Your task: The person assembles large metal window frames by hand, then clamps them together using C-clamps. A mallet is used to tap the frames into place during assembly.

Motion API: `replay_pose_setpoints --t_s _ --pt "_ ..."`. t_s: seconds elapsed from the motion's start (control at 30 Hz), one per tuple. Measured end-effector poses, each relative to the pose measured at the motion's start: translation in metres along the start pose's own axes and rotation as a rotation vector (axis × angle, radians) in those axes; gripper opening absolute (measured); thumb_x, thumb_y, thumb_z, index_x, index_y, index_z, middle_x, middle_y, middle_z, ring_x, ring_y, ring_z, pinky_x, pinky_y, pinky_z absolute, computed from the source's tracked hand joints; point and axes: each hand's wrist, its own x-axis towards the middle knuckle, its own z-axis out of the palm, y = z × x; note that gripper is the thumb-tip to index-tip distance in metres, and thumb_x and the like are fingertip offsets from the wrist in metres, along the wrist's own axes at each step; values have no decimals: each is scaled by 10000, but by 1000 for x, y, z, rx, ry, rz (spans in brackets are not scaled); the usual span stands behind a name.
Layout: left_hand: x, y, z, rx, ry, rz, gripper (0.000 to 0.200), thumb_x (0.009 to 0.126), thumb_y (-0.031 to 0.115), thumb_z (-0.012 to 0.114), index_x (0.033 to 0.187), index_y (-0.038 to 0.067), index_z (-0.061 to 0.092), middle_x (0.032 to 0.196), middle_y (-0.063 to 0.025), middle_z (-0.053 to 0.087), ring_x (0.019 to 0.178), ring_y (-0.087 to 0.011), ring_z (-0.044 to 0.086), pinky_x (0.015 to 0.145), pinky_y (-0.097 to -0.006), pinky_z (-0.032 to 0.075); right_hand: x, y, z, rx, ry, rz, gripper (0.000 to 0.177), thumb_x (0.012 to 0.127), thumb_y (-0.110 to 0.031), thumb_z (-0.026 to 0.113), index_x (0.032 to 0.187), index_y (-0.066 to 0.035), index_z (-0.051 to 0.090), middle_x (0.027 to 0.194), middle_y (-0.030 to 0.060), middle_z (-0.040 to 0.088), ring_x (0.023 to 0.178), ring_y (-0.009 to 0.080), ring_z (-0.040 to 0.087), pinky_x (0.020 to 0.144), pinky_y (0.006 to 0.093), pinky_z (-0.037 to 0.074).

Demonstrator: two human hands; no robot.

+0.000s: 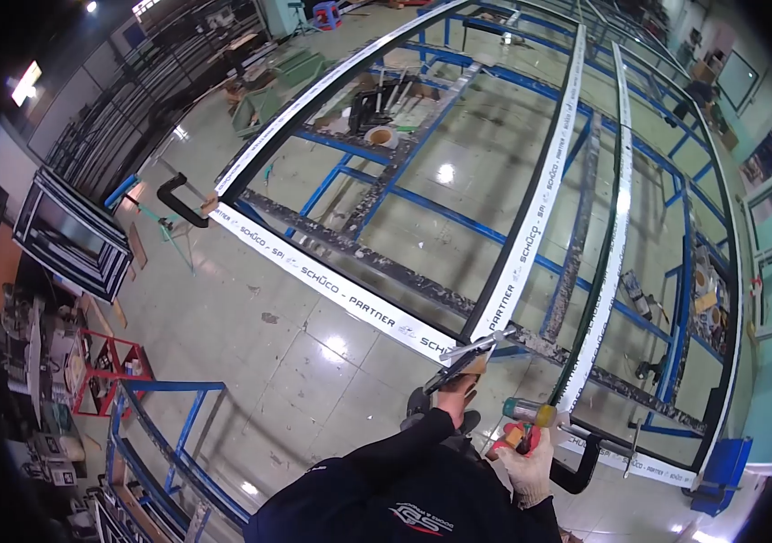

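My left hand is closed at a metal clamp, at the near corner where two white-taped frame profiles meet. A small brown block shows between the hand and the clamp; part of the grip is hidden. In a pale glove with red fingers, my right hand grips a mallet. Its head is green at one end and yellow at the other, held beside the near end of a taped profile. The long door or window frame carries printed film and lies on blue trestles.
A black clamp grips the frame's far left corner; another black clamp hangs by my right hand. A blue trestle and red rack stand left. Stacked profiles lean farther back. Tools lie within the frame's outline.
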Motion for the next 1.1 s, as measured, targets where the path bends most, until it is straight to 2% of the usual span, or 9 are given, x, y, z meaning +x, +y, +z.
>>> replay_pose_setpoints --t_s 0.2,0.43,0.6,0.67,0.73,0.8,0.9,1.03,1.1 --pt "7 0 4 -23 -25 -7 256 847 128 785 1063 121 649 1046 26 661 955 -102 610 843 -296 512 2 5 3 -49 11 20 663 701 -54 884 1241 9 504 1046 67 646 908 132 641 811 288 552" --pt "2 11 -2 151 -111 -182 351 862 353 782 1120 153 653 1103 37 649 1057 -118 606 958 -355 451 3 -2 12 13 -8 -1 621 711 -33 877 1213 13 514 1035 81 646 876 138 651 775 283 566" --pt "-7 25 9 265 -61 -212 353 924 371 700 1155 109 652 1170 -10 648 1115 -147 601 985 -367 454 4 -14 24 148 -20 36 572 718 -67 886 1169 1 542 1008 85 662 844 141 649 769 301 563" --pt "35 -18 -49 659 -414 187 366 954 366 657 1194 89 642 1214 -36 647 1153 -161 591 991 -378 452 8 -5 13 -291 -6 -140 507 752 -118 880 1133 -6 565 964 82 681 838 144 651 773 323 558" --pt "9 11 -23 672 -277 -205 403 991 351 606 1290 80 613 1264 -57 644 1168 -189 604 992 -378 456 10 2 13 -218 1 -59 466 783 -161 864 1116 1 581 932 78 693 850 148 659 787 334 551" --pt "-30 28 -8 560 -312 -480 448 1033 354 558 1380 71 554 1284 -79 643 1195 -224 615 1014 -392 473 14 5 17 -100 6 -93 483 795 -142 846 1157 16 569 978 98 696 890 155 669 812 324 548" --pt "-72 46 -9 69 -608 -784 295 1049 320 551 1249 106 580 1217 -88 681 1066 -210 683 994 -411 530 25 2 22 -134 -26 -56 505 826 -86 789 1241 29 525 1083 124 680 977 172 668 863 326 544" --pt "-91 64 3 -100 -506 -516 202 1046 260 569 1152 88 572 1192 -85 669 1056 -203 682 989 -377 533 45 -2 41 -90 -81 19 536 849 -15 737 1316 6 476 1202 121 629 1083 174 635 916 314 527" --pt "-78 58 -3 -129 -501 -459 323 1065 284 516 1286 49 535 1241 -94 646 1119 -204 652 1015 -372 514 55 -1 48 -29 -79 92 535 851 -11 734 1320 1 475 1205 116 625 1074 164 632 915 311 524"
